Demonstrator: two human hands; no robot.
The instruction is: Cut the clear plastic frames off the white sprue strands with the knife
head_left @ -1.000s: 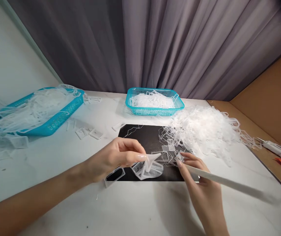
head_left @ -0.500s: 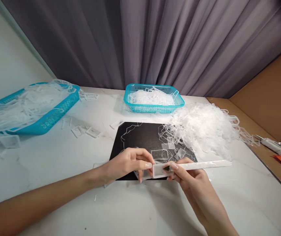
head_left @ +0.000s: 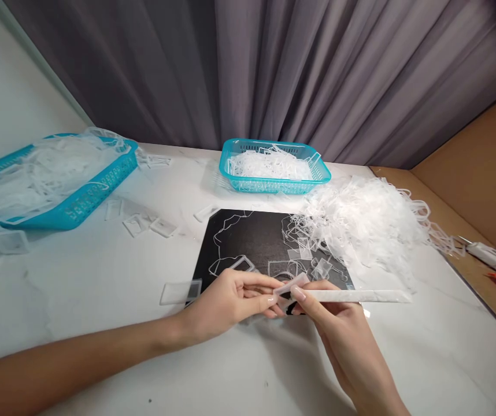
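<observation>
Your left hand is closed, thumb against fingers, around the left end of a small clear piece. Your right hand is closed also, and it holds a white stick. The clear piece is in the gap between your two hands, above the near part of the black mat. From the left hand it lies to the right, and its long axis is tilted, with the right end a little higher and farther from you. The stick points almost level to the right from your right hand, so the two axes meet at a small angle. Both hands are very near to the piece; the left one grips it, but whether the right one presses it too, I cannot tell, because the fingers cover this place. On the mat's left edge lies a flat clear strip, partly on the white surface, just beside your left hand. The white pile is beyond your right hand.
</observation>
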